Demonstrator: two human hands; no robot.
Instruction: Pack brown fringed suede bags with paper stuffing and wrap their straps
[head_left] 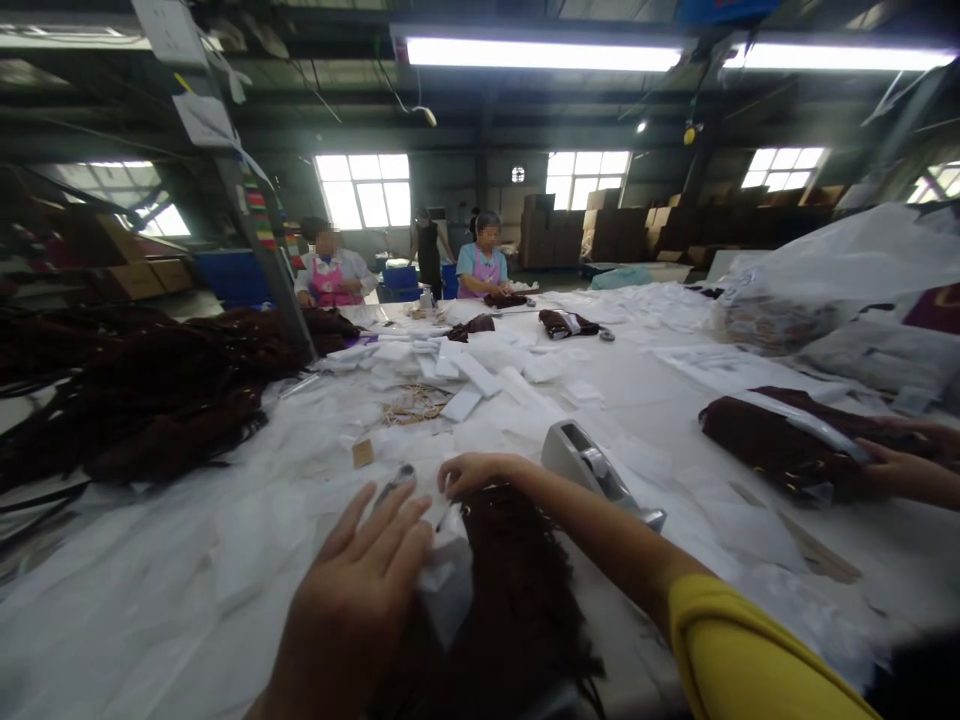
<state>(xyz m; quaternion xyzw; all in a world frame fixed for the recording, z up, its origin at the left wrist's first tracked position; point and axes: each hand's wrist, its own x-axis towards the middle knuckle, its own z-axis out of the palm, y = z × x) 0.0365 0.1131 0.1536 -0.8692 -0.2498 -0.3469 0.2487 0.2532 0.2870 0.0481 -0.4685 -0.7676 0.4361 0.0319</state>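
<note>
A dark brown fringed bag (pixel 517 590) with small metal eyelets lies on the table right in front of me. Crumpled white wrapping (pixel 450 575) covers part of its left side. My left hand (pixel 360 575) is over that left side, fingers stretched out and apart, next to the wrapping. My right hand (pixel 476 474) reaches across to the far end of the bag, its fingers curled down at the edge; the fingertips are partly hidden. Just right of my right forearm stands a grey tape dispenser (pixel 592 465). A small shiny object (pixel 405 474) shows behind my left fingertips, too blurred to name.
White sheets and foam pieces (pixel 469 380) spread over the table (pixel 637 390). Brown goods (pixel 165 390) are heaped at left beside a metal post (pixel 262 230). At right, another person's hands (pixel 900 460) hold a wrapped brown bundle (pixel 780 440). Co-workers (pixel 484 265) work at the far side.
</note>
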